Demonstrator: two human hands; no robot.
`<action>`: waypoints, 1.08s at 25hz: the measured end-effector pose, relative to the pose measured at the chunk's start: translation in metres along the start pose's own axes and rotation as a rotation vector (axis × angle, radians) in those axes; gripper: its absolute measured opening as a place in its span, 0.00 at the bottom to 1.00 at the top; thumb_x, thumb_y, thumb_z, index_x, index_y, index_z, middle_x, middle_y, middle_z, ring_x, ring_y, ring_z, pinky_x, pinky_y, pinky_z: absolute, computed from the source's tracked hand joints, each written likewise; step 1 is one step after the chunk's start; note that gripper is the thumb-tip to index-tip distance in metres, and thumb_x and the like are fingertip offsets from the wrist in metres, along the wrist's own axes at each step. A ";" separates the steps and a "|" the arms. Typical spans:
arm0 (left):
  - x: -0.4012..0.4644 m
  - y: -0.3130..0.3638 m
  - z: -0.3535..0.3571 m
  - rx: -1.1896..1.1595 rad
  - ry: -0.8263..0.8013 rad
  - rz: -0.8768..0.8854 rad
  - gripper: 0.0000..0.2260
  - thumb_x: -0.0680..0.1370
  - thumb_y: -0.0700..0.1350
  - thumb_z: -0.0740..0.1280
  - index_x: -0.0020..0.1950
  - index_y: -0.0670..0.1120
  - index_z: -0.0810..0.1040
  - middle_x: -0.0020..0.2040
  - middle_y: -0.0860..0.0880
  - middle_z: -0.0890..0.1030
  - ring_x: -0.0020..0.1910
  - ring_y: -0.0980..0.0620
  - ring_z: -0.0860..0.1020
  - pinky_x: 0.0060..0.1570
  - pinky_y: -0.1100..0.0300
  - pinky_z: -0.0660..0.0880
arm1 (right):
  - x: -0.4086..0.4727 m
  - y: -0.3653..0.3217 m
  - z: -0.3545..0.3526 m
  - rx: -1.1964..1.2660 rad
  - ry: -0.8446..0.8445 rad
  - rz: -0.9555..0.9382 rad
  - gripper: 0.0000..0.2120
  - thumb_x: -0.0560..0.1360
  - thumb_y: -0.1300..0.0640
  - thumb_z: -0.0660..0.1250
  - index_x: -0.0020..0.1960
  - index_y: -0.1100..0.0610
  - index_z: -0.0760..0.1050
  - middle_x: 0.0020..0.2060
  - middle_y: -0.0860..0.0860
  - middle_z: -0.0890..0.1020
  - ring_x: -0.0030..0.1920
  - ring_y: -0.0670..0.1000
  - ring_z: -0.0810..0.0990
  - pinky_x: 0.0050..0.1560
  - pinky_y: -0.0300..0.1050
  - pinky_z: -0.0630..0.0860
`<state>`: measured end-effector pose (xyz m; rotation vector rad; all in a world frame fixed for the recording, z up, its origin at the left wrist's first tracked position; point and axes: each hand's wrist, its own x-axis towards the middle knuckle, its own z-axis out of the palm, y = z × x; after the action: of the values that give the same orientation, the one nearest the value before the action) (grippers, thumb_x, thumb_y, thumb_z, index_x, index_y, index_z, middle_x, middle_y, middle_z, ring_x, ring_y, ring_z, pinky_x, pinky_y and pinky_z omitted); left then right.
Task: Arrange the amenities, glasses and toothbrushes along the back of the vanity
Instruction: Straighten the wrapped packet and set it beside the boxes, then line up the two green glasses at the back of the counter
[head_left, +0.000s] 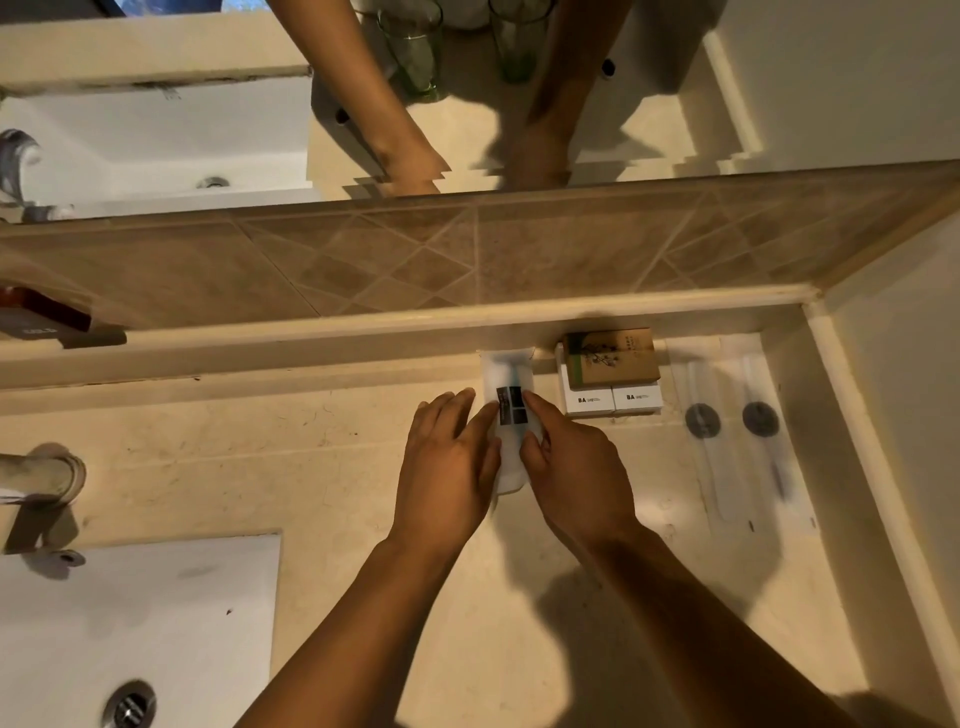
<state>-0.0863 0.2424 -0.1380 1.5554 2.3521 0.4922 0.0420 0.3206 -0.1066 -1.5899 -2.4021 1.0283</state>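
A white plastic packet (508, 382) with a dark label lies on the beige vanity top (311, 457), its far end at the back ledge. My left hand (449, 462) lies along its left side with straight fingers. My right hand (569, 467) pinches its right edge with curled fingers. To the right, a brown box (613, 358) is stacked on two white boxes (613, 400) against the ledge. Two wrapped toothbrushes (743, 431) lie side by side near the right wall. Two glasses show only as reflections in the mirror (831, 78).
A white sink basin (140, 623) with a drain sits at the lower left, and a metal tap (47, 478) stands at the left edge. A tiled backsplash (467, 260) runs below the mirror. A raised lip (852, 415) borders the counter on the right.
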 end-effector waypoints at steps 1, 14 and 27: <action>0.002 -0.001 -0.001 -0.011 -0.007 -0.013 0.17 0.82 0.49 0.63 0.70 0.48 0.77 0.71 0.43 0.76 0.70 0.41 0.72 0.69 0.44 0.72 | 0.002 -0.002 -0.001 -0.007 -0.001 -0.004 0.23 0.83 0.49 0.57 0.77 0.46 0.62 0.58 0.50 0.83 0.53 0.50 0.83 0.57 0.46 0.80; -0.012 0.003 -0.018 -0.211 -0.065 -0.109 0.20 0.83 0.52 0.62 0.72 0.46 0.72 0.72 0.47 0.73 0.71 0.48 0.69 0.70 0.54 0.68 | -0.012 -0.004 0.000 0.121 -0.020 0.024 0.22 0.82 0.49 0.61 0.75 0.47 0.64 0.58 0.50 0.83 0.53 0.50 0.83 0.60 0.49 0.80; -0.177 -0.003 -0.102 -0.636 -0.016 -0.472 0.15 0.84 0.49 0.61 0.44 0.45 0.82 0.39 0.50 0.83 0.40 0.56 0.79 0.40 0.64 0.72 | -0.163 -0.019 -0.006 -0.056 -0.512 -0.350 0.15 0.80 0.59 0.62 0.65 0.48 0.76 0.57 0.46 0.78 0.58 0.46 0.78 0.59 0.44 0.77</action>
<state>-0.0625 0.0654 -0.0397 0.6968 2.1356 0.9706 0.1041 0.1817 -0.0447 -0.9356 -2.9053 1.4311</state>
